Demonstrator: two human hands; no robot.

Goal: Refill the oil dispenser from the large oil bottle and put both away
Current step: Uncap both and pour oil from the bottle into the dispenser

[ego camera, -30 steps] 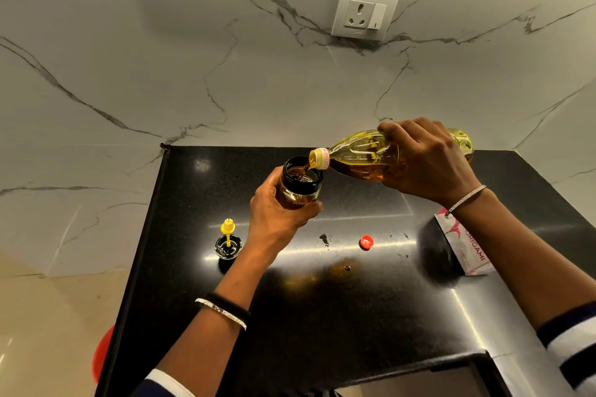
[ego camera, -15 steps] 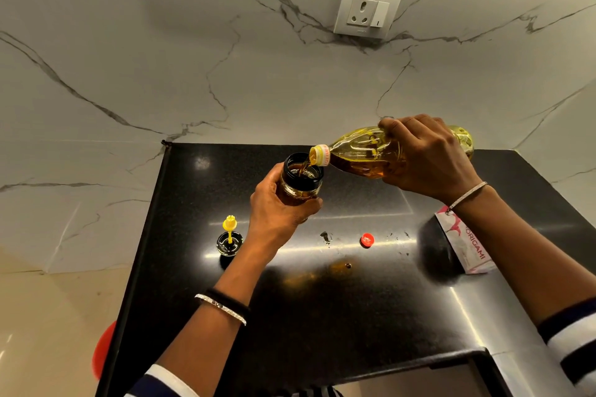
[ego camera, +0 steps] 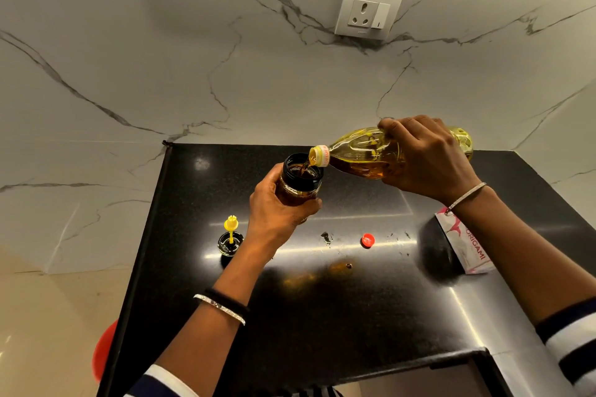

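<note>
1. The glossy black stone tabletop (ego camera: 322,316) carries a small red bottle cap (ego camera: 368,240) and, further left, a black dispenser lid with yellow spout (ego camera: 230,239).
2. Above them, the left hand (ego camera: 277,216) wraps round the dark glass oil dispenser (ego camera: 300,184), held up (mouth uncovered).
3. The right hand (ego camera: 429,161) grips the large clear plastic oil bottle (ego camera: 361,156), tipped so that its neck is at the dispenser's mouth and oil streams in.
4. Behind, there is a white wall socket (ego camera: 369,10).

Right hand (ego camera: 429,161) covers the middle of the oil bottle (ego camera: 358,155); left hand (ego camera: 280,213) hides the base of the dispenser (ego camera: 301,182).
</note>
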